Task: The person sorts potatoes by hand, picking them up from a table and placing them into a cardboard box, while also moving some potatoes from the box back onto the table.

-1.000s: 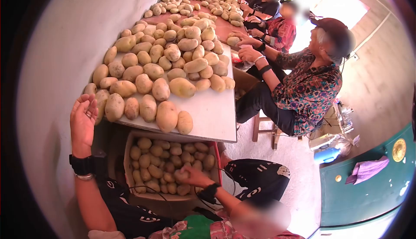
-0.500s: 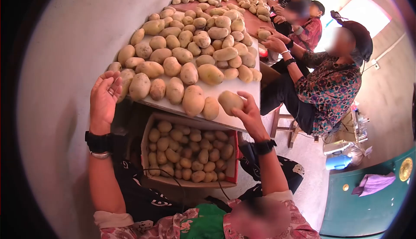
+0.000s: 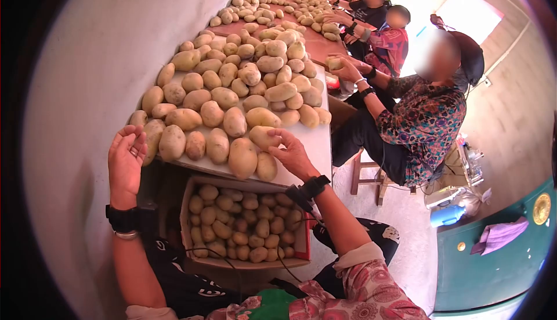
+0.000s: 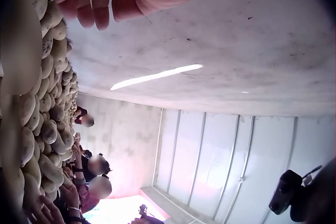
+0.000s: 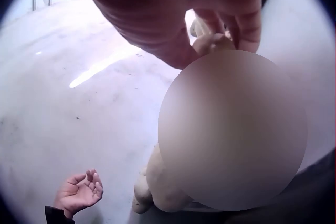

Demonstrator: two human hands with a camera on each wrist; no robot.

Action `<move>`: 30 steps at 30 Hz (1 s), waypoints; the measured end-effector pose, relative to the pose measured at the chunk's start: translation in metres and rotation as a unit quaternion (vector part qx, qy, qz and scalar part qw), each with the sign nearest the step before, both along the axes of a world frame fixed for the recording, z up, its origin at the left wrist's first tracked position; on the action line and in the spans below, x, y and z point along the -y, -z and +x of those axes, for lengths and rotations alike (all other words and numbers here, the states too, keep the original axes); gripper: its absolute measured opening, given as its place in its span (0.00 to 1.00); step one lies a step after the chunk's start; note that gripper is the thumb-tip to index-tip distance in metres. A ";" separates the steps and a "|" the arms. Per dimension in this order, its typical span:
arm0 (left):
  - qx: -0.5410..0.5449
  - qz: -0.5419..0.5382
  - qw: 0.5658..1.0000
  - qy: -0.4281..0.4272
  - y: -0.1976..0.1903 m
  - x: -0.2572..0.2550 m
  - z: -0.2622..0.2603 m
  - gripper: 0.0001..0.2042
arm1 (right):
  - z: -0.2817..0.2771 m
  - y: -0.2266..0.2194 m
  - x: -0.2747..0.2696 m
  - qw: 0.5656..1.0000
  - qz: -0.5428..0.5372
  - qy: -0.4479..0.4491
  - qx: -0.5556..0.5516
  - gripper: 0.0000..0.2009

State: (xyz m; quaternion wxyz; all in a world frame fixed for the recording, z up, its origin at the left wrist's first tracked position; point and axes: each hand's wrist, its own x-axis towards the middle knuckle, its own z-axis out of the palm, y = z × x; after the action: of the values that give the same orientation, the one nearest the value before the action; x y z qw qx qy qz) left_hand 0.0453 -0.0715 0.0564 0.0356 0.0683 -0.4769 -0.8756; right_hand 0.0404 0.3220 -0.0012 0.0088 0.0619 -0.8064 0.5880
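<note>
My right hand (image 3: pixel 293 153) holds a pale oval potato (image 3: pixel 263 138) by its right end, at the near edge of the potato pile (image 3: pixel 223 96). Fingers and thumb of that hand (image 5: pixel 184 11) also show at the top of the right wrist view, where a blurred disc hides much of what lies below them. Palm up, my left hand (image 3: pixel 126 158) is raised beside the table's left corner with loosely bent fingers and nothing in it. A large potato (image 3: pixel 242 158) and a smaller potato (image 3: pixel 267 167) lie just below the held one.
Under the table (image 3: pixel 301 166) stands a cardboard box (image 3: pixel 187 215) full of smaller potatoes (image 3: pixel 241 221). A wall (image 3: pixel 75 117) runs along the left. Several people sit on the right, the nearest person (image 3: pixel 418 117) in a patterned shirt. A green cabinet (image 3: pixel 493 273) stands lower right.
My right hand has come up from the box with a potato, then moved left to the pile's near edge. The left hand keeps its raised pose. The view has shifted slightly.
</note>
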 end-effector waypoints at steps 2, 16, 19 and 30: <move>-0.002 0.002 1.000 0.004 -0.002 -0.005 0.002 0.08 | 0.014 -0.016 0.008 0.993 0.060 0.052 -0.090 0.18; -0.056 -0.153 0.986 -0.025 0.006 -0.030 0.019 0.05 | 0.209 -0.035 -0.145 0.982 0.033 0.171 0.076 0.11; -0.094 -0.244 0.964 -0.035 0.004 -0.057 0.052 0.04 | 0.216 -0.036 -0.167 0.978 -0.035 0.194 0.064 0.10; -0.123 -0.554 0.781 0.260 0.141 -0.238 0.132 0.12 | 0.143 -0.051 -0.130 0.951 -0.066 -0.271 0.135 0.15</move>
State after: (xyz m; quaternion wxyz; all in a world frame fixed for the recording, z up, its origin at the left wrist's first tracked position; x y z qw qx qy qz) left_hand 0.1775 0.1668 -0.0843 -0.1035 -0.1978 -0.8710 -0.4377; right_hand 0.1830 0.4520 0.0501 -0.2557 0.1970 -0.7124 0.6232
